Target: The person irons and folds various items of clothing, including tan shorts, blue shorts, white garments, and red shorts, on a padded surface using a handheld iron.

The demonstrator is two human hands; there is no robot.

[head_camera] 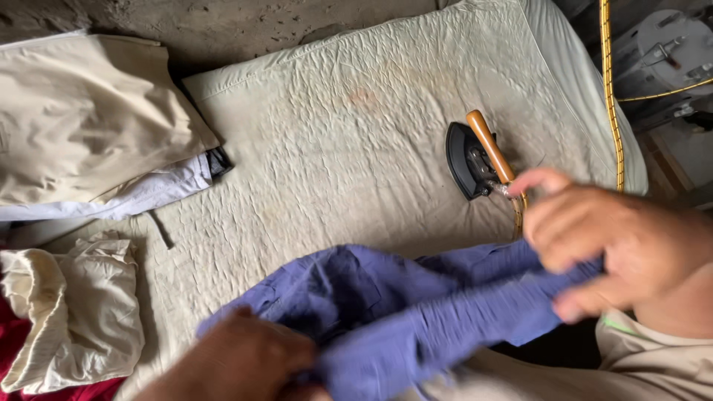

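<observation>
A crumpled blue-violet garment (416, 304) lies bunched at the near edge of a padded cream ironing surface (349, 141). My left hand (241, 360) grips its lower left part, fingers closed into the cloth. My right hand (609, 245) pinches the garment's right end and lifts it slightly; it is blurred. A black iron with a wooden handle (475, 157) stands on the pad just beyond my right hand.
Folded beige and white clothes (89, 119) lie at the left. A cream cloth over something red (70, 312) sits at lower left. A yellow braided cord (610, 89) runs along the pad's right edge. Grey equipment (668, 52) stands at upper right.
</observation>
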